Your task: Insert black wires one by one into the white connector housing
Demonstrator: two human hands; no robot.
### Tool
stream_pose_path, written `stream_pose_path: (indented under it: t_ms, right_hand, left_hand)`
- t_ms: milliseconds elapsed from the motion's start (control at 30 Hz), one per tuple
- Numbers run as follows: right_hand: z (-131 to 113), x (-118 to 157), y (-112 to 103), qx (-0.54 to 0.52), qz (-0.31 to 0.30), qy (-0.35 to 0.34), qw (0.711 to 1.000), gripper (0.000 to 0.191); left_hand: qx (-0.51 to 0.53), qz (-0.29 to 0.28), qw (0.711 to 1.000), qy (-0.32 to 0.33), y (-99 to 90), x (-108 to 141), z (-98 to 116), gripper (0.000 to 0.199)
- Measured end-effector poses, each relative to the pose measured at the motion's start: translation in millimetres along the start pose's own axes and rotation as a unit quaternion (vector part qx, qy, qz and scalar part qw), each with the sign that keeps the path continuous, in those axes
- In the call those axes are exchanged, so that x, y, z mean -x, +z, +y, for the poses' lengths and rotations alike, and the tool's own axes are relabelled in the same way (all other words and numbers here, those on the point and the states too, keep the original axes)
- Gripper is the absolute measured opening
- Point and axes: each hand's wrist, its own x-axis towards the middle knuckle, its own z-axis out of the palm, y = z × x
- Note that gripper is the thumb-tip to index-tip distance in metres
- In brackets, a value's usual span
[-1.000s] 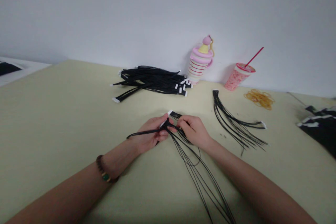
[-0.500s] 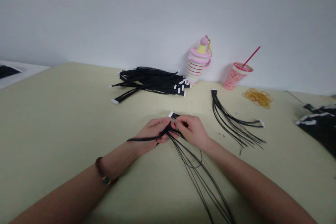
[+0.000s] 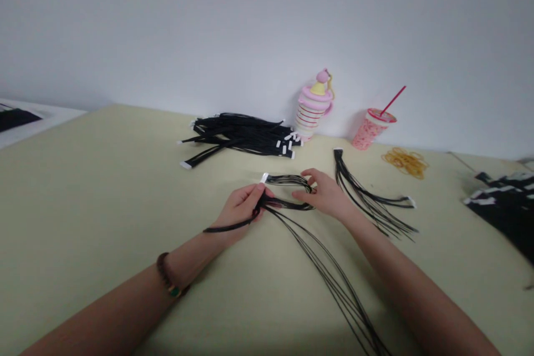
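My left hand [image 3: 244, 206] pinches a black wire harness [image 3: 287, 204] just below its white connector [image 3: 264, 178]. From the connector the wires run right, bend into a loop and come back to the left fingers. My right hand [image 3: 323, 192] curls its thumb and fingers round the bend of that loop. Several loose wires [image 3: 329, 267] trail from the left hand towards the front edge of the view. A short black strand lies back across the left wrist. The left palm hides where the wires meet.
A pile of black harnesses [image 3: 246, 134] lies at the back, beside a pink cup [image 3: 309, 114] and a red-patterned tumbler [image 3: 369, 130] with a straw. Another harness [image 3: 362, 192] and yellow rubber bands [image 3: 404, 162] lie right. More black harnesses [image 3: 507, 211] sit at the far right.
My right hand has moved away from the left to the right, and the wires between them now form a wide loop. The left hand keeps its hold; the view has shifted slightly.
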Motion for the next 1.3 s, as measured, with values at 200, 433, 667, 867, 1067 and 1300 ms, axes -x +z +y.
stream_pose_path:
  t_ms: [200,433,667,867,1067,1300]
  right_hand:
    - [18.5,-10.4,-3.7,0.051,0.098,-0.078,0.991,0.018]
    - [9.3,-14.2,-22.4,-0.216,0.072,-0.001,0.974,0.022]
    - [-4.0,-4.6,-26.6,-0.395,-0.176,0.149,0.889,0.034]
    - [6.1,-10.3,-24.9,-0.283,-0.013,0.014,0.959,0.035]
    - [15.3,-10.3,-10.6,0.026,0.182,-0.21,0.96,0.008]
    - [-33.2,14.3,-27.8,0.036,0.083,-0.32,0.943,0.04]
  left_hand:
    - [0.006,-0.048,0.998,-0.028,0.8,2.6,0.2,0.033]
    - [0.002,-0.068,0.996,-0.055,-0.1,1.0,0.0,0.032]
    - [0.055,-0.058,0.995,-0.06,-1.8,0.7,1.9,0.03]
    - [0.19,-0.147,0.96,-0.143,-5.7,4.0,3.5,0.025]
    - [0.301,-0.217,0.899,-0.235,-4.0,11.9,8.0,0.024]
    - [0.318,-0.13,0.911,-0.227,-10.4,2.4,5.6,0.031]
